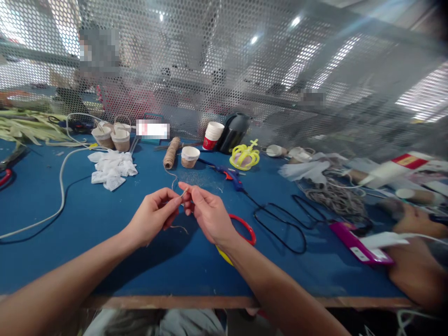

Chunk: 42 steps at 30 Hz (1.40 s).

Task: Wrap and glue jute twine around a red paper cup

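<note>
Above the middle of the blue table, my left hand point(156, 212) and my right hand point(212, 212) meet, fingertips close together. Both pinch a thin length of twine point(184, 192), whose loose end hangs below my left fingers. From behind my hands a strand runs back to a roll of twine point(171, 153). Beside that roll stands a small cup wrapped in brown material with a white rim point(190, 157). Scissors with a red handle point(245, 228) lie partly hidden under my right wrist; a yellow part shows below it.
A blue glue gun point(229, 176) with a black cord lies right of centre. Behind it are a yellow crown-shaped piece point(245, 155), paper cups point(213, 135) and a dark bottle point(234, 133). White cloth point(112, 168) lies left. Another person's arm point(416, 261) reaches in near a purple power strip point(362, 243).
</note>
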Tool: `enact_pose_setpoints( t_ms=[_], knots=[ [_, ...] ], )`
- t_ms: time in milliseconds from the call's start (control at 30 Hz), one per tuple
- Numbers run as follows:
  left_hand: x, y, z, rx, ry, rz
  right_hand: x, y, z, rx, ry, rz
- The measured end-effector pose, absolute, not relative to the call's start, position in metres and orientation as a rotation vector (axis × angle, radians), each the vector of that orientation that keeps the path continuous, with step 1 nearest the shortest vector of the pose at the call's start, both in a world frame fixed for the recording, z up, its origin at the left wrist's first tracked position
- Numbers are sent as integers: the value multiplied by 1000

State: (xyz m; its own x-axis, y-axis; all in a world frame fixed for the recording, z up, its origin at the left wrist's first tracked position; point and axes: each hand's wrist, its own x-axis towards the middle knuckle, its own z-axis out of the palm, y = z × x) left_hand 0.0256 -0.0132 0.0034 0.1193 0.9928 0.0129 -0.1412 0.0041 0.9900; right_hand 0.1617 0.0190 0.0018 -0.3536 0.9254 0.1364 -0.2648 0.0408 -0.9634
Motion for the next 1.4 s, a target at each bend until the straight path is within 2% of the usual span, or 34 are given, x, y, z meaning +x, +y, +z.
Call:
enact_pose_setpoints(
  t_ms=[167,700,800,1000,1400],
  knots=[
    [24,-13,2,1248,1114,1227,161,18,5,-734,-1171,1625],
    [28,-14,2,1413,1226,1213,161,18,1,-837,-1236,1494],
    [28,-14,1,1422,1213,1211,161,18,4,-813,-1155,1593],
    [25,-14,0,1490,1207,1267,164,22,11,-678,-918,2005],
    [23,-13,-3,1567,1234,1277,164,22,13,-726,-1019,1912]
  ],
)
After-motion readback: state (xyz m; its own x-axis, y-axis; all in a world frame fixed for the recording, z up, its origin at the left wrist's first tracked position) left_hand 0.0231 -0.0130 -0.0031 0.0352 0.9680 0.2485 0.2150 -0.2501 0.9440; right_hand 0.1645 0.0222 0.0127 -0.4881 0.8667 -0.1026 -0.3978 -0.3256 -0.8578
